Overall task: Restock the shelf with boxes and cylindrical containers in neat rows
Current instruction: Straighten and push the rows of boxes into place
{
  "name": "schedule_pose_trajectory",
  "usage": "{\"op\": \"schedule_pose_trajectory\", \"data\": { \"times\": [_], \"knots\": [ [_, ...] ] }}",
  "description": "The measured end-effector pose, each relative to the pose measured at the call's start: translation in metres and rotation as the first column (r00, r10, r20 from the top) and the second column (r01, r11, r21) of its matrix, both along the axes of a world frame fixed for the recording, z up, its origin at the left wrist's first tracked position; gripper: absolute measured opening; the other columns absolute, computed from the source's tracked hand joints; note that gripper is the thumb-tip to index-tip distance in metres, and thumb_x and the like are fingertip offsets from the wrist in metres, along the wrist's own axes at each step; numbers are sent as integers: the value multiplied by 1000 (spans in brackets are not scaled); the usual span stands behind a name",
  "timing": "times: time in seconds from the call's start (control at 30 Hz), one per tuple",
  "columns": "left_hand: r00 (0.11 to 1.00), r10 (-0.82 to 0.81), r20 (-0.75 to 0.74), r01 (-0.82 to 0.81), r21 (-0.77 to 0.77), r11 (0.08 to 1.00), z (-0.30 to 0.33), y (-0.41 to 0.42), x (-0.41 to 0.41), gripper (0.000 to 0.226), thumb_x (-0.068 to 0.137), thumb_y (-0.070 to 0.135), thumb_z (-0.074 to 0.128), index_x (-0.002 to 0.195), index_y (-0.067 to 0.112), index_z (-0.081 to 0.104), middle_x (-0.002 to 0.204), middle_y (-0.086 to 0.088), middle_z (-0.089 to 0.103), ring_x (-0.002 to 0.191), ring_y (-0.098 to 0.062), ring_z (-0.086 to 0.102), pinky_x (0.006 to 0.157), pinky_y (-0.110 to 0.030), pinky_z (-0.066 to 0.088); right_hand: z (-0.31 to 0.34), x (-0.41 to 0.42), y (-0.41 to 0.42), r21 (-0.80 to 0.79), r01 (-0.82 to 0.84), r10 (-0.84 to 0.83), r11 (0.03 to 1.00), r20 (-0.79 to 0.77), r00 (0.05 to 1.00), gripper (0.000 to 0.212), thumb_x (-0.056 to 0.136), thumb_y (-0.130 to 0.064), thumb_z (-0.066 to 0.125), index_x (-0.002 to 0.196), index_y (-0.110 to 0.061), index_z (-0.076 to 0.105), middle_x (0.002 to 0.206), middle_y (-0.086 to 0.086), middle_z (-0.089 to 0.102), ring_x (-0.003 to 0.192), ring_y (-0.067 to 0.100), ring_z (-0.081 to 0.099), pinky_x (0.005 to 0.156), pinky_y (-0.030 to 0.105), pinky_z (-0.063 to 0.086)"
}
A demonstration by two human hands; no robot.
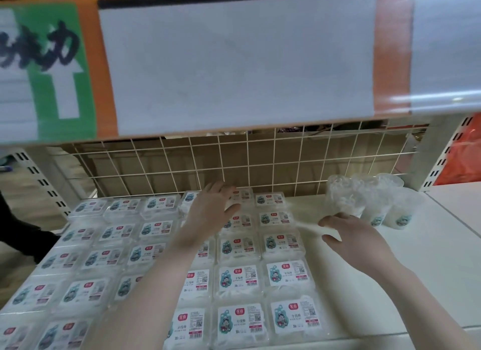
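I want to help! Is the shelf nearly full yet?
Partly. The flat boxes already fill neat rows on the left. The left hand reaches over the back row; the right hand is by the clear round tubs. The bare shelf on the right still needs filling.

bare shelf [416, 266] right of boxes [282, 241] (containers [369, 201] behind)

A single wide-angle view, worn on the person's head, looks forward and steeply down onto the white metal shelf [429, 258] from close above its front edge. It faces the white wire grid back panel [260, 162], with the underside edge of the upper shelf and its white paper sign [234, 63] filling the top of the frame. Both bare forearms enter from the bottom edge. Straight lines bow near the borders. No second view shares the scene.
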State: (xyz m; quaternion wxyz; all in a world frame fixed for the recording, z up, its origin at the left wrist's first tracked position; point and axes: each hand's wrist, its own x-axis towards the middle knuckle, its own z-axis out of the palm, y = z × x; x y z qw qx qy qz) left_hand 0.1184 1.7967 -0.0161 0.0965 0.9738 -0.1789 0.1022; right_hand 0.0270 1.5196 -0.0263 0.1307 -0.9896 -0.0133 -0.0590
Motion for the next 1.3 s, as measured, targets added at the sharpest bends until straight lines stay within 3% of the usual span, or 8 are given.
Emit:
{"op": "schedule_pose_trajectory", "data": {
  "times": [0.1, 0.3, 0.43, 0.67, 1.0, 1.3],
  "knots": [
    [996, 80, 44, -77, -77, 994, 0, -3, -30, 44, 97, 36, 45, 137, 16, 45, 138, -2, 45, 131, -20, 37, 105, -31, 34, -10, -8, -1, -3, 79, -79, 997, 45, 996, 33, 91, -30, 52, 124, -27, 55, 122, -5, 56, 109, 18, 53, 79, 26, 40],
    [982, 190, -24, -191, -184, 964, -5, -12, -79, 42, 97, 33, 43, 137, 19, 42, 142, 2, 40, 133, -18, 31, 108, -32, 29, -27, -31, 2, 79, 213, -220, 974, 94, 971, 31, 83, -15, 63, 114, -14, 65, 110, 10, 65, 99, 32, 58, 78, 37, 44],
    [981, 195, -2, -193, -139, 971, -13, -18, -101, 43, 96, 34, 45, 134, 15, 46, 141, -6, 44, 132, -25, 37, 107, -36, 34, -35, -48, -3, 98, 261, -272, 960, 131, 953, 29, 80, -8, 66, 109, -8, 67, 101, 16, 66, 91, 36, 59, 74, 39, 45],
    [974, 228, -4, -226, -115, 967, -9, -54, -133, 44, 96, 41, 41, 134, 20, 46, 137, -2, 48, 129, -20, 40, 105, -32, 35, -42, -80, -36, 132, 279, -303, 951, 228, 925, 25, 75, -4, 72, 100, -7, 70, 90, 17, 67, 82, 38, 61, 67, 39, 46],
    [987, 148, -60, -157, -178, 971, 2, -195, -185, 49, 97, 43, 39, 141, 23, 34, 144, 4, 34, 134, -16, 27, 107, -27, 24, -41, -141, -166, 162, 383, -415, 910, 362, 834, 26, 71, -6, 76, 96, -8, 71, 85, 14, 68, 79, 36, 62, 65, 38, 46],
    [992, 83, -98, -106, -254, 961, 2, -379, -241, 52, 97, 45, 39, 145, 26, 30, 150, 5, 27, 139, -13, 20, 111, -26, 23, -33, -194, -341, 74, 349, -336, 934, 511, 791, 34, 58, -1, 82, 89, -6, 70, 74, 14, 67, 64, 37, 62, 56, 39, 49]
  ]
}}
